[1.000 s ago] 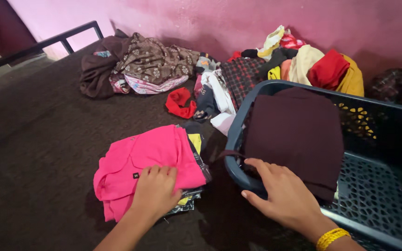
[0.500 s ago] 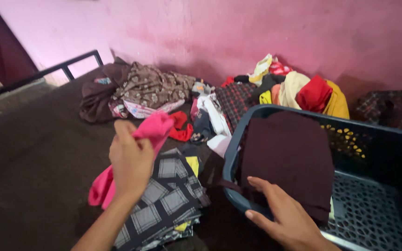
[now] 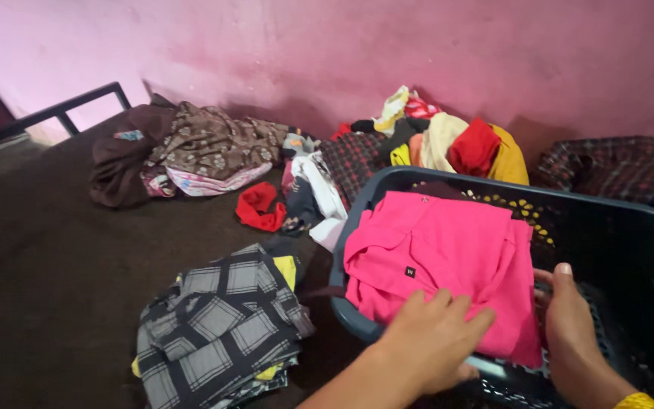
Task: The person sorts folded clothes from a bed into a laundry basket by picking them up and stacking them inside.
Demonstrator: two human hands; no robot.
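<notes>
Pink wall, dark bed (image 3: 47,273). Pink top (image 3: 440,265) folded in basket (image 3: 607,220); left hand (image 3: 437,341) flat on it, right hand (image 3: 573,326) open beside. Checked stack (image 3: 213,326), loose heap (image 3: 433,144) left outside.

The folded pink garment (image 3: 448,261) has moved: a second ago it lay on top of the stack on the bed, half a second ago the left hand (image 3: 434,341) had lifted it into the air, and now it rests inside the dark plastic laundry basket (image 3: 615,220), covering the dark maroon folded cloth that showed there before. The left hand has crossed over with it and presses flat on its near edge. The right hand (image 3: 573,322) has shifted from the maroon cloth to the pink garment's right edge. The black-and-grey checked garment (image 3: 217,326) (once hidden beneath) now tops the stack
</notes>
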